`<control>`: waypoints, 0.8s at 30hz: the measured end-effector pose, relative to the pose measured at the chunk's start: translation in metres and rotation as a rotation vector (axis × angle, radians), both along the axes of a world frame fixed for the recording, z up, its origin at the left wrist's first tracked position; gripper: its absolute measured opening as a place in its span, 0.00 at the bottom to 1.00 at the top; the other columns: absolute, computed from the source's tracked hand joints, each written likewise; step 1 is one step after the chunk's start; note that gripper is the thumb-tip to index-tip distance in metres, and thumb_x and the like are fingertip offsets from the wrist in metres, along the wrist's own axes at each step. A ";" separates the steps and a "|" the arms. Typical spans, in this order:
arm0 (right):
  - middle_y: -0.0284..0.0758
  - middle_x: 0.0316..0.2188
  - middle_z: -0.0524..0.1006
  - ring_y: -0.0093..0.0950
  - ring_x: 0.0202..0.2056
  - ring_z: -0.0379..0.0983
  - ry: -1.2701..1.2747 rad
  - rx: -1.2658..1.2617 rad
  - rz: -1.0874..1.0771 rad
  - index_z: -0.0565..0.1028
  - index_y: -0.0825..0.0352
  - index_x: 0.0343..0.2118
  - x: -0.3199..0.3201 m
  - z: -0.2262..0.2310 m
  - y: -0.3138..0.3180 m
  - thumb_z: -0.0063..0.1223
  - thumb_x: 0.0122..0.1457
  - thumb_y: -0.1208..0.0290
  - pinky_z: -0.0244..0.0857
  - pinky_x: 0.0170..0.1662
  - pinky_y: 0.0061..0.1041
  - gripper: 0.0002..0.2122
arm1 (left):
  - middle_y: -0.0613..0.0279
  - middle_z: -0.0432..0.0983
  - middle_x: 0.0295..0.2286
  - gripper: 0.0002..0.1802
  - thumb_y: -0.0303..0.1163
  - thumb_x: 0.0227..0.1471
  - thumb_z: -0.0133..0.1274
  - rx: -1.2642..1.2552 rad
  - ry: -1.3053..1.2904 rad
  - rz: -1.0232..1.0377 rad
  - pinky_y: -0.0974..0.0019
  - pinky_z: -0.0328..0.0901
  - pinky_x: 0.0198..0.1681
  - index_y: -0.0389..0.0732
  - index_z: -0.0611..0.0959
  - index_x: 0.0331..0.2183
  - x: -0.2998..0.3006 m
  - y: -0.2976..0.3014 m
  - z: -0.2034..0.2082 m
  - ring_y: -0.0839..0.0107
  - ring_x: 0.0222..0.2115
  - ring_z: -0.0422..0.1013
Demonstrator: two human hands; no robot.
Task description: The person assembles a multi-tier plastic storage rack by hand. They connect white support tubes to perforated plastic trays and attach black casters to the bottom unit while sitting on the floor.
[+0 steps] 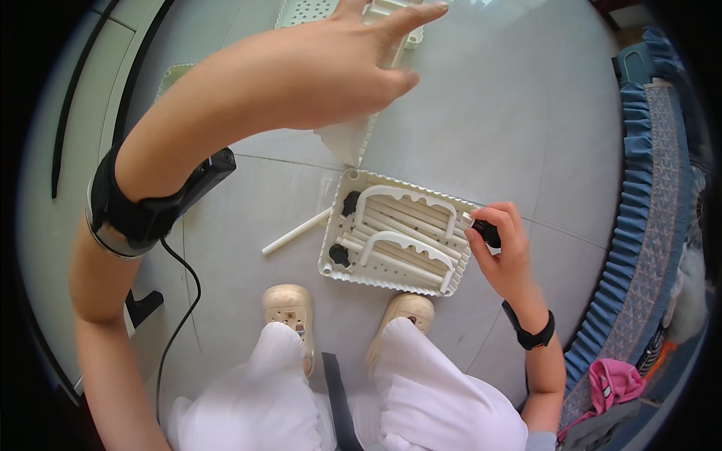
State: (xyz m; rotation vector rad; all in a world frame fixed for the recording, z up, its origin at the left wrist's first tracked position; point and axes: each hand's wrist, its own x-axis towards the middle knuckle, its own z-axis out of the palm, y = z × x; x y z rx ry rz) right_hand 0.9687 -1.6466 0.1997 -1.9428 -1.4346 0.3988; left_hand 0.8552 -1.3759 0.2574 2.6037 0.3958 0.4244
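My right hand (508,252) pinches a black caster wheel (487,231) with a short pale stem, just off the right end of a cream plastic tray (387,287). The tray lies on the floor in front of my feet. Inside it are several white tubes (406,218), two scalloped white handles (410,197) and black caster wheels (340,255) at its left end. Far forward, my left hand (361,71) is stretched out with its fingers spread, holding nothing I can see. It hangs over more cream tray parts (307,12), hiding much of them.
A loose white tube (297,231) lies on the tiles left of the tray. A pale greenish tray corner (173,75) shows behind my left forearm. A cabinet (98,68) stands at left; blue ruffled fabric (602,301) and a pink cloth (615,383) line the right. A black cable (197,289) hangs from my left wrist device.
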 end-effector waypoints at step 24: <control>0.32 0.27 0.72 0.15 0.26 0.66 0.496 0.290 -0.114 0.68 0.68 0.34 -0.046 0.022 0.104 0.58 0.52 0.78 0.61 0.29 0.14 0.09 | 0.44 0.65 0.40 0.22 0.30 0.46 0.45 -0.752 0.116 0.053 0.60 0.58 0.51 0.38 0.72 0.46 0.006 0.011 0.007 0.54 0.43 0.64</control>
